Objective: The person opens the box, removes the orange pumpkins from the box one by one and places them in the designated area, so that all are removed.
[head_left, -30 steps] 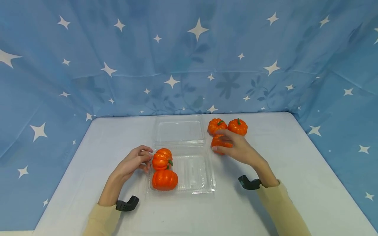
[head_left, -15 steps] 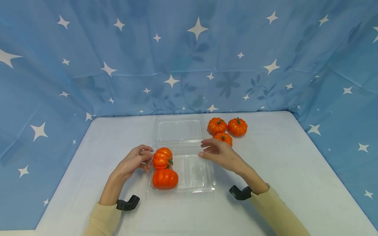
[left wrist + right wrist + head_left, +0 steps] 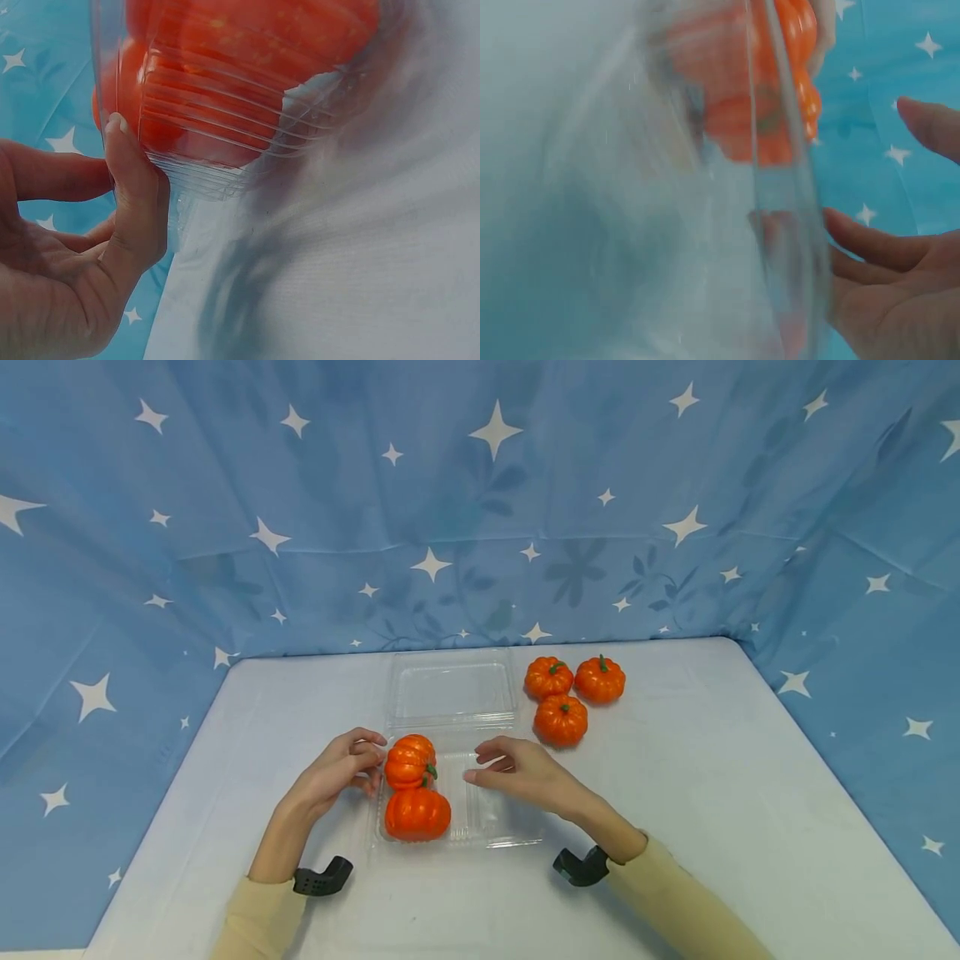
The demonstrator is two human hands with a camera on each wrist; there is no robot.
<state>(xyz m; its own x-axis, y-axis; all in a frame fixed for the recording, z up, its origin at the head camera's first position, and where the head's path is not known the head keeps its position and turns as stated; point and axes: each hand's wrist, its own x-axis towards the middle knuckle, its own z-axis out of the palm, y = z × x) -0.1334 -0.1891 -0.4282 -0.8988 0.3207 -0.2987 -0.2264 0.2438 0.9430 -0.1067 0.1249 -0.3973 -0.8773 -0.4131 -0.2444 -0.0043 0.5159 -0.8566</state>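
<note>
A clear plastic clamshell box [image 3: 480, 842] lies unfolded on the white table. Two toy pumpkins sit in its left half: a ribbed one [image 3: 410, 762] behind and a smoother one [image 3: 417, 815] in front. At the box's left edge, my left hand [image 3: 337, 773] pinches the rim between thumb and finger; the left wrist view shows this hand [image 3: 97, 232] close up. My right hand [image 3: 525, 772] hovers over the right half of the base, its fingers apart and holding nothing. In the right wrist view the hand [image 3: 900, 277] appears beyond the blurred box wall.
Three more pumpkins rest in a cluster at the back right: a left one [image 3: 548, 677], a right one [image 3: 600, 680] and a front one [image 3: 561, 721]. The box's lid [image 3: 453, 690] lies flat behind the base. A blue star-patterned curtain [image 3: 360, 527] hangs behind the table.
My right hand has moved left and nearer, from the front pumpkin of the cluster to above the box. That pumpkin now shows whole. The left hand stays at the rim.
</note>
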